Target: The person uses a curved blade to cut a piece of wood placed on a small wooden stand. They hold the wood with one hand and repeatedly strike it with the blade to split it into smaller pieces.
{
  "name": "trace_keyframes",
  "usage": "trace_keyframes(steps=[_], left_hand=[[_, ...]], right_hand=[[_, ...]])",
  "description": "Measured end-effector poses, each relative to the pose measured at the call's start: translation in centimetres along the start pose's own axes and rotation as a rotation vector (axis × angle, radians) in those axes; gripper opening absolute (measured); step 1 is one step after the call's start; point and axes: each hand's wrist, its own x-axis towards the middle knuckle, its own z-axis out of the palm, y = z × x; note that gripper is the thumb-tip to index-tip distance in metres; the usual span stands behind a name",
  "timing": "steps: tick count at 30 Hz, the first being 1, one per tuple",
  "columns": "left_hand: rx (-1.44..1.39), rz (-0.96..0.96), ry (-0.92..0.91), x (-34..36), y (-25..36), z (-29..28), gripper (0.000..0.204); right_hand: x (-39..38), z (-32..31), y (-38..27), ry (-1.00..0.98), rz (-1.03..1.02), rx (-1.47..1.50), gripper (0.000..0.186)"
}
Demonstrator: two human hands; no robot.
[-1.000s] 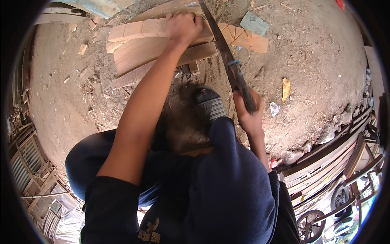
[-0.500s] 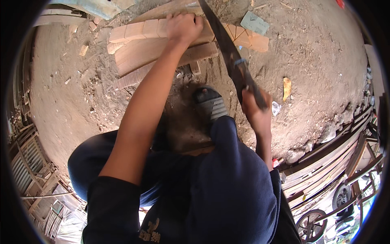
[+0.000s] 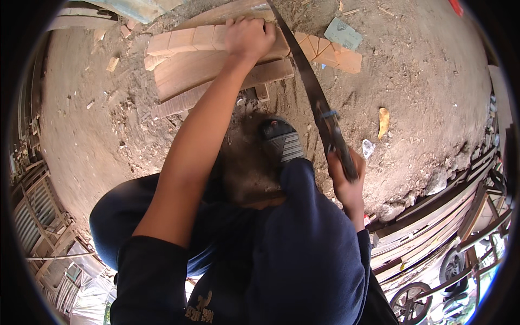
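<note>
My right hand (image 3: 348,181) is closed around the handle of a handsaw (image 3: 310,81). Its long dark blade slants up and away to the left, crossing a curved piece of wood (image 3: 184,39) scored with lines. Just left of the blade, my left hand (image 3: 250,38) presses down with its fingers curled over that wood. The wood's other end, marked with crossing lines, sticks out right of the blade. Beneath it lie wide boards (image 3: 184,73) on the dirt. How deep the blade sits in the wood I cannot tell.
My sandalled foot (image 3: 281,138) is planted just in front of the boards. A greenish flat piece (image 3: 343,33) lies beyond the wood's right end. A yellowish scrap (image 3: 383,123) and crumpled clear plastic (image 3: 368,149) are on the ground at right. Stacked planks (image 3: 428,235) stand lower right.
My right hand has pulled the saw back toward me and slightly right, so the blade has slid along across the wood. My left hand stays on the wood.
</note>
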Motion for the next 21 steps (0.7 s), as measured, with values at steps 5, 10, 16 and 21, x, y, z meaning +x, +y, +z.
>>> trace_keyframes(steps=[5,10,16,21], left_hand=[[-0.019,0.0,-0.022,0.2,0.5,0.1,0.038],[0.009,-0.012,-0.002,0.0,-0.3,0.2,0.04],[-0.007,-0.019,0.013,0.1,0.3,0.6,0.04],[0.015,-0.001,0.035,0.0,-0.2,0.4,0.041]], right_hand=[[1.8,1.4,-0.4,0.039,0.0,-0.021,0.015],[2.0,1.4,-0.9,0.005,-0.028,-0.033,0.014],[0.7,0.5,-0.2,0.028,0.028,-0.024,0.014],[3.8,1.4,-1.6,0.01,0.011,0.002,0.016]])
